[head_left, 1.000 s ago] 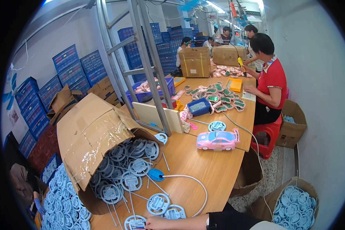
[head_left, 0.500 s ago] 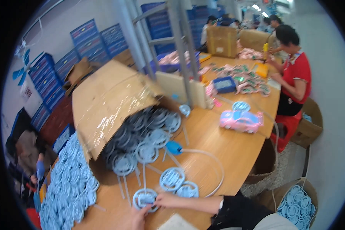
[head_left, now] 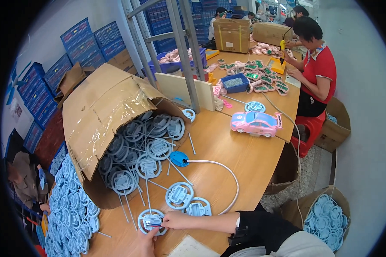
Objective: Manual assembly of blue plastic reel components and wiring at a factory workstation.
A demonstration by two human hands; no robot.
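A light-blue toy steering wheel with a long thin rod lies at the table's near edge. My left hand is closed on its near rim, thumb uppermost. From the right, my right hand reaches over the wheel with fingers pinched at its centre; a small dark and reddish bit shows at the fingertips, too small to name. Beyond my right hand lie two similar wheels, one flat and another partly overlapped by it. A tipped cardboard box spills more rodded wheels toward my hands.
Blue wheel parts are heaped at left. A blue oval piece trails a white cable. Farther off are a pink toy car, a metal frame and a co-worker in red with a yellow power screwdriver. A box of blue parts stands lower right.
The view has shifted and become sharper, so the table and boxes appear farther left and higher. Both my hands stay at the same steering wheel.
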